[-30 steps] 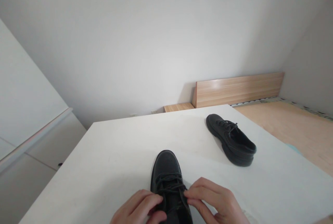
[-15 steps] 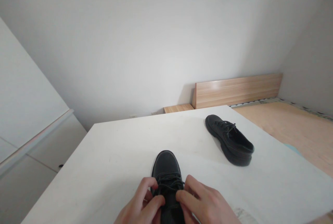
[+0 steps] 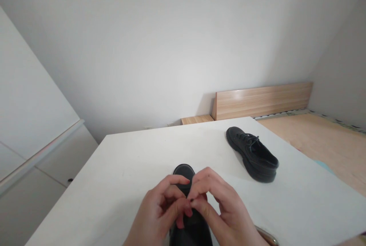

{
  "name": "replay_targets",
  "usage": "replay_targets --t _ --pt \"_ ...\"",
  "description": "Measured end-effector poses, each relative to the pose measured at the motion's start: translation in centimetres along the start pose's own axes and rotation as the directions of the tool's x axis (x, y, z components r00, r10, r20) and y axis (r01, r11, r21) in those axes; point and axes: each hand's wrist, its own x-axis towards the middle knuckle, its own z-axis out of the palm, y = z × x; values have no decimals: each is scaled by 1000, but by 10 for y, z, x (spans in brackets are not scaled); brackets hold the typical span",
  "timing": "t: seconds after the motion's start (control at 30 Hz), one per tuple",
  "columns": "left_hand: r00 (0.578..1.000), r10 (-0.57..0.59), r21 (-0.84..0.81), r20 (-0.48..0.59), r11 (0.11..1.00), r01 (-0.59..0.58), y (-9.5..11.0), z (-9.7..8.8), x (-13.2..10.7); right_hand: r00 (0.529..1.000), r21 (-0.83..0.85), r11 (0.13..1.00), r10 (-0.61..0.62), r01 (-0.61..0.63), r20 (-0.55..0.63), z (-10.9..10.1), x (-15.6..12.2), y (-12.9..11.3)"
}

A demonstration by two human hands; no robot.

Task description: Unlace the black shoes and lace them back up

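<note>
At far left stands one white cabinet (image 3: 42, 154), and beside it the white counter (image 3: 128, 170) that carries everything else. The left hand (image 3: 158, 213) has lifted and curled since half a second ago. Its fingers (image 3: 174, 180) are now bunched tip to tip against those of the right hand (image 3: 225, 210), straight above the near black shoe (image 3: 183, 170). A second ago both hands lay lower and apart, each on its own side of the lacing. Now they meet in the middle and hide the eyelets, so only the toe cap and a bit of the tongue show. Both sets of fingers are pinched shut on the lace (image 3: 192, 199) (only a dark sliver of it shows between the tips). As I judge it, the lace work has gone from spreading to a tight pinch at the centre. Further right, well apart, the second black shoe (image 3: 253, 154) lies untouched, laces done. Behind it leans one wooden board (image 3: 261, 99). The count is two shoes, two hands, one counter.
</note>
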Motion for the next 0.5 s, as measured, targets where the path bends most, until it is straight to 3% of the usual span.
replay_targets --t 0.1,0.23,0.33,0.4,0.5 --pt "995 22 62 95 998 -28 2 8 7 998 23 998 58 -58 30 1 5 -3" --pt "986 104 101 133 988 -117 8 6 6 998 48 997 64 -64 -1 -6 4 -2" --pt "938 286 259 194 908 -330 11 -1 0 997 11 997 72 -71 -31 -11 0 5" --pt "841 463 455 281 707 -542 12 -7 -3 990 -20 990 141 -141 12 -13 -4 11" --pt "586 703 658 404 221 -720 8 -11 -4 965 -39 971 238 -235 106 -12 -9 17"
